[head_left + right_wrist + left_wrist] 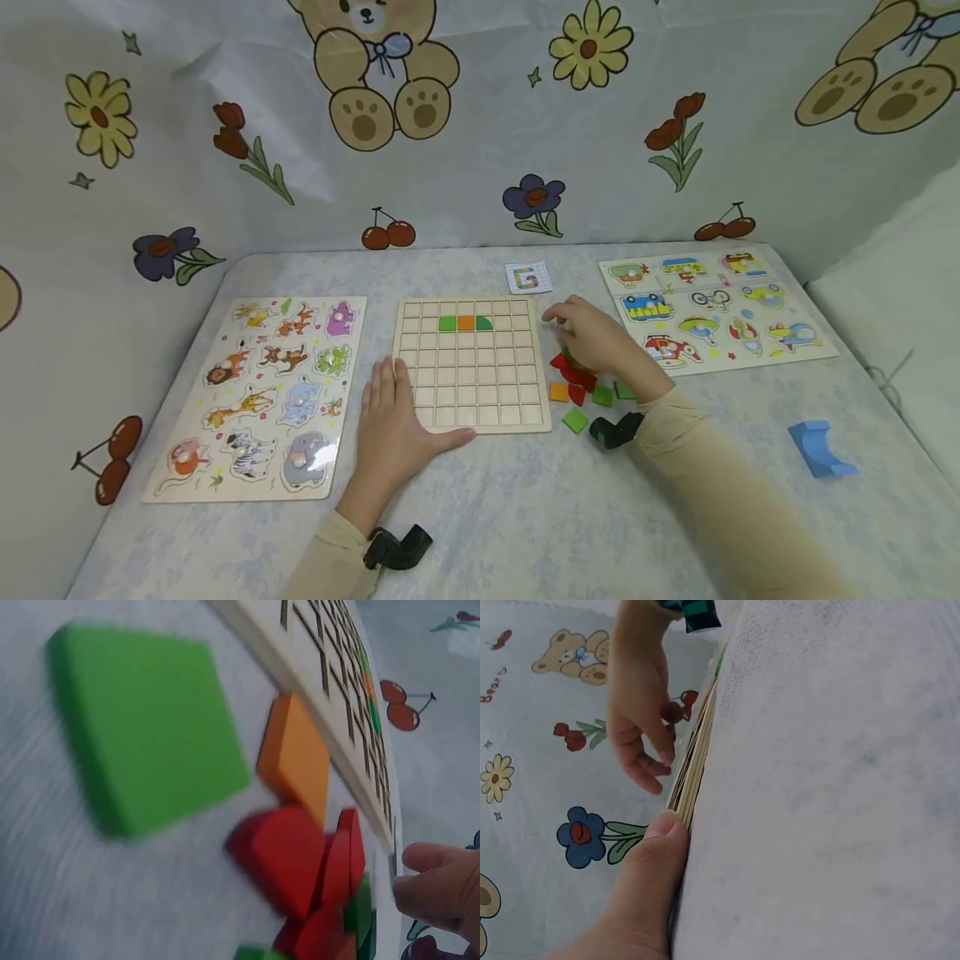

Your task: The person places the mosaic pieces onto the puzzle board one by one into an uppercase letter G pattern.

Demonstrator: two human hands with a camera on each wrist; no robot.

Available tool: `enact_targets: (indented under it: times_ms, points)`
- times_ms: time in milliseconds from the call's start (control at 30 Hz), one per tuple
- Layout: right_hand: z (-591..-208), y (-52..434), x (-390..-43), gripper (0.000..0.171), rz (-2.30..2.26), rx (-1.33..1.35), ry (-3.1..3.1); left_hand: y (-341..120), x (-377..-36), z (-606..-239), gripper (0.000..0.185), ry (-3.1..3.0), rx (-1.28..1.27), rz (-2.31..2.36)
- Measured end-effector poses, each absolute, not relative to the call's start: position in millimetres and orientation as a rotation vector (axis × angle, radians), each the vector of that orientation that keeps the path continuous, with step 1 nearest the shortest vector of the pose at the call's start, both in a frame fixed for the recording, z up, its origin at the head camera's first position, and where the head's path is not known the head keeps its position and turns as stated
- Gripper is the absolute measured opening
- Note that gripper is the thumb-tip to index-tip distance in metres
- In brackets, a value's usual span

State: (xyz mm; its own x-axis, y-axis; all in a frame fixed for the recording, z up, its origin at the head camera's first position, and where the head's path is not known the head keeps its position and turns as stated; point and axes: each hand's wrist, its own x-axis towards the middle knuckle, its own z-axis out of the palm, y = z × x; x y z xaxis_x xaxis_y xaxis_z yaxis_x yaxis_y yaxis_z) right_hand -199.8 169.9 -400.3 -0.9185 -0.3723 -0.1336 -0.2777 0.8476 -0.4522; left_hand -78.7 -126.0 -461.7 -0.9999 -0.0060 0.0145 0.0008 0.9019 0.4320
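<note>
A wooden grid board [472,392] lies in the middle of the table, with a green tile [447,323], an orange tile [466,322] and a green quarter-round tile [483,322] in its second row. My left hand [390,421] lies flat at the board's near left corner; its thumb [656,862] rests against the board's front edge [694,757]. My right hand [592,337] hovers over a pile of red, green and orange tiles [573,375], right of the board. Its fingers [442,889] are loosely curled and I see nothing in them. A green tile [142,727] and an orange tile [296,757] lie nearest.
An animal peg puzzle [262,392] lies to the left and a vehicle peg puzzle [712,308] at the right rear. A small pattern card [528,277] sits behind the board. A blue arched block [817,446] stands near the right edge. A printed cloth backdrop surrounds the table.
</note>
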Motion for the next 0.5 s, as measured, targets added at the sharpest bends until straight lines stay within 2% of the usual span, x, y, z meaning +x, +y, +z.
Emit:
enact_targets:
  times_ms: [200, 500]
  points:
    - [-408, 198, -198, 0.029, -0.618, -0.428, 2.796, -127, -79, -461, 0.153, -3.043, 0.000, -0.678]
    - [-411, 209, -198, 0.028, -0.579, -0.374, 2.759, -125, -79, -459, 0.153, -3.057, 0.011, -0.685]
